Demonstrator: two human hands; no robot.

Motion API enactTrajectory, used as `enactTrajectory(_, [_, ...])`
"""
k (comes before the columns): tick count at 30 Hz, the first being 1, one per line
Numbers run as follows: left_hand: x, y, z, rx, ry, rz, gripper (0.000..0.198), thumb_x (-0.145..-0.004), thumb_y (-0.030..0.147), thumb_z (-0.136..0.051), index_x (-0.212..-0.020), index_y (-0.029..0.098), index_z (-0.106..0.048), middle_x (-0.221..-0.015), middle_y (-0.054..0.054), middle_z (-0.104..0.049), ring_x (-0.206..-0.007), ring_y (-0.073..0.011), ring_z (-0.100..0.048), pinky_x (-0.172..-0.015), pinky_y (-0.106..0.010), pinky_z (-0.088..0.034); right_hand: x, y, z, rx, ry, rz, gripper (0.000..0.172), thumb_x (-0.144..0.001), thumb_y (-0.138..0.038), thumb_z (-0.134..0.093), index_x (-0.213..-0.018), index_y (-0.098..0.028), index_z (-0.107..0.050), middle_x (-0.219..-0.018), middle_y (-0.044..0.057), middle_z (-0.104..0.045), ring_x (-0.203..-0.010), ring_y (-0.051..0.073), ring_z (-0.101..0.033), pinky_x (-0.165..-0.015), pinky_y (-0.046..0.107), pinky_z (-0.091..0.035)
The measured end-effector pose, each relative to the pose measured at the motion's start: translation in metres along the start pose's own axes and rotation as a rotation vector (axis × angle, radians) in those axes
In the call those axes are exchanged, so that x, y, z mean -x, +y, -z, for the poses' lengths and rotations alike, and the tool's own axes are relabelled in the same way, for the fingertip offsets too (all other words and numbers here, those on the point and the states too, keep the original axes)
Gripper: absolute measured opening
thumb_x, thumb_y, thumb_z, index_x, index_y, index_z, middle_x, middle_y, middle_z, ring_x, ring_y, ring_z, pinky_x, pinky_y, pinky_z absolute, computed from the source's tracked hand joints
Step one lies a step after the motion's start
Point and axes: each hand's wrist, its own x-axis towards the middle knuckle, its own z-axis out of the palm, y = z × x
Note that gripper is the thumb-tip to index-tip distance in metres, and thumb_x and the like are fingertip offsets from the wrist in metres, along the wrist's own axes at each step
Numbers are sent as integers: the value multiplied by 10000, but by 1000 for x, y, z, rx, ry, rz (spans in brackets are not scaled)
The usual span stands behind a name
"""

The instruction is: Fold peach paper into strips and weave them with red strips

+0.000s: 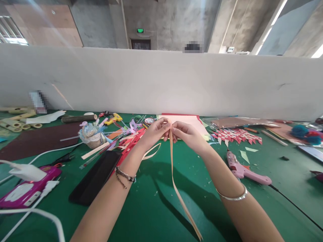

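Both my hands meet above the green table (pixel 156 201), pinching the top of a long tan paper strip (pixel 176 188). My left hand (pixel 155 131) is closed on the strip's upper end, where a loop of it curls out to the left. My right hand (pixel 188 133) pinches the same end from the other side. The strip hangs down toward me, its free end reaching the bottom of the view. A beaded bracelet circles my left wrist and a silver bangle my right forearm.
A pink glue gun (pixel 242 169) lies right of my arms, its cord trailing off. A black phone (pixel 97 176), red paper strips (pixel 131 143), a red-and-white woven paper piece (pixel 237 135), a pink card sheet (pixel 186 122) and a small basket (pixel 92 136) lie around. A white partition stands behind.
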Motion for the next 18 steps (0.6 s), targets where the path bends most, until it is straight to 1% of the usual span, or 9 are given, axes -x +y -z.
enactTrajectory(2, [-1,0,0,-17,8,-3,234,-824,393,-524,-739,180,-477,-517,77,-408,-457,-66,-475,-518,-203,-440,0,0,0,0,19,9,185,-835,-335,-490,-743,-176,-518,-682,-1,-564,-580,83,-484,-582,252,-419])
enactTrajectory(3, [-1,0,0,-40,36,-1,213,-828,357,-506,-719,176,-481,-524,71,-414,-458,-63,-462,-501,-190,-421,0,-1,0,-1,32,12,178,-831,-325,-492,-734,-177,-515,-671,-6,-558,-572,82,-481,-576,250,-416])
enactTrajectory(6, [-2,0,-1,-149,167,9,143,-794,252,-479,-682,165,-500,-568,50,-448,-476,-59,-436,-470,-169,-372,0,-1,-1,-11,48,9,164,-816,-304,-497,-707,-182,-507,-637,-20,-539,-554,80,-482,-569,247,-417])
enactTrajectory(8, [-2,1,-2,-216,218,11,138,-788,239,-459,-684,164,-510,-603,38,-472,-505,-68,-450,-477,-173,-365,0,-2,-2,-6,44,-6,146,-803,-285,-503,-699,-183,-507,-625,-26,-537,-544,80,-487,-565,244,-421])
enactTrajectory(10, [-2,2,-3,-274,225,-8,174,-811,275,-442,-698,166,-515,-625,31,-484,-529,-78,-463,-489,-180,-367,0,-2,-3,21,60,-31,149,-789,-280,-506,-678,-181,-506,-609,-26,-540,-531,81,-493,-552,238,-420])
enactTrajectory(12, [-1,4,-5,-348,222,-45,234,-833,336,-435,-687,167,-502,-624,29,-482,-531,-85,-461,-498,-189,-366,0,-3,-3,70,110,-49,222,-795,-309,-487,-615,-180,-484,-576,-25,-530,-506,80,-488,-533,234,-411])
enactTrajectory(14, [0,7,-8,-468,221,-80,292,-845,381,-430,-654,166,-485,-578,37,-444,-502,-87,-428,-481,-195,-339,1,-5,-4,138,181,-47,311,-815,-354,-450,-554,-185,-440,-523,-30,-489,-469,74,-451,-504,229,-385])
enactTrajectory(16, [2,9,-11,-609,206,-109,331,-863,387,-408,-629,164,-479,-528,46,-389,-476,-87,-379,-464,-200,-294,1,-6,-4,194,226,-28,351,-833,-382,-421,-539,-191,-415,-485,-42,-433,-443,70,-397,-471,223,-345])
enactTrajectory(18, [3,9,-15,-723,197,-150,344,-885,360,-381,-620,163,-477,-508,48,-373,-475,-87,-350,-463,-205,-260,1,-7,-5,216,233,-12,351,-846,-385,-409,-552,-194,-418,-478,-46,-407,-444,73,-377,-460,223,-322])
